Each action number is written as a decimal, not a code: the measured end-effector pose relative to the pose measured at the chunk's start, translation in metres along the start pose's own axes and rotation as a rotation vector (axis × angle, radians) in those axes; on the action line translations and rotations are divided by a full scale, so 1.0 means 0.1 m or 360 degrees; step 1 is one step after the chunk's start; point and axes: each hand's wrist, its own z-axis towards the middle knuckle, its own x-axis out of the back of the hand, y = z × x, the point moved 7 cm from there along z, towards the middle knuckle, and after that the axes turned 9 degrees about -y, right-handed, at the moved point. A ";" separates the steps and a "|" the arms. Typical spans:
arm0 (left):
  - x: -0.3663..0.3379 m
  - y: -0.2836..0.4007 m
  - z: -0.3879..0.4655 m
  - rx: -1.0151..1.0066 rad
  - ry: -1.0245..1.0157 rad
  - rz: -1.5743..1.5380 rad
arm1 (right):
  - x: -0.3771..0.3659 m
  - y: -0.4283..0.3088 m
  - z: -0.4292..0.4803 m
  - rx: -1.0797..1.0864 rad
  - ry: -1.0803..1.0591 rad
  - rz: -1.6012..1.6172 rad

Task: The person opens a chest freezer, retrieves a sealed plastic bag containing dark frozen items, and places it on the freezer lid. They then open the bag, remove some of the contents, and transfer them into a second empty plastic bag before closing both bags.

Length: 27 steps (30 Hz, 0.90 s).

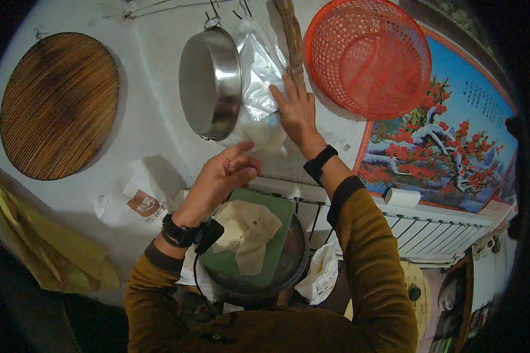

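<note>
My right hand (299, 110) reaches up to a clear plastic bag (260, 75) hanging on the wall. Its fingers are spread over the bag's right edge; whether they press on it cannot be told. Just left of the bag hangs a round stainless steel pan (210, 84). My left hand (223, 181) is lower, fingers loosely bent and apart, with nothing in it. Beneath it, a green cutting board (276, 242) lies across a dark round pan (301, 258). A crumpled light-brown sheet (247, 234), perhaps paper or cloth, rests on the board.
A round slatted wooden lid (59, 106) hangs at left. A red plastic basket (371, 57) hangs at right, near a brown stick-like bundle (291, 39) and a blossom picture (441, 141). White bags (143, 198) and a yellow cloth (48, 247) are lower left. A radiator (433, 229) stands at right.
</note>
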 end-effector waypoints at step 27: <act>0.27 0.57 0.52 -0.0638 0.0540 0.0375 | 1.07 -0.33 0.24 0.0001 0.0470 0.0829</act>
